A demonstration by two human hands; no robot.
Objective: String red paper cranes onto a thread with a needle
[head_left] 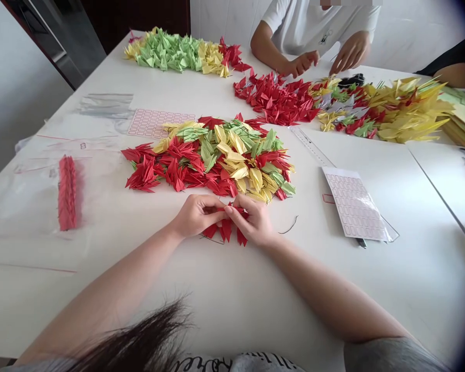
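Note:
My left hand [197,214] and my right hand [254,221] meet at the middle of the table, their fingers closed on red folded-paper pieces [225,231]. Some of these pieces hang below my fingers, and a dark thread shows beside them. Just beyond my hands spreads a pile of folded-paper pieces [217,155] in red, yellow and green. To the right of my right hand a short dark thread [289,226] lies on the table. What sits exactly between my fingertips is partly hidden.
Left lies a clear plastic bag [34,206] with a red paper bundle [67,194]. Label sheets [354,204] and a ruler [310,144] are at right. Farther back are green and yellow pieces [170,51] and a red and yellow heap [279,98], near a co-worker's hands [349,54].

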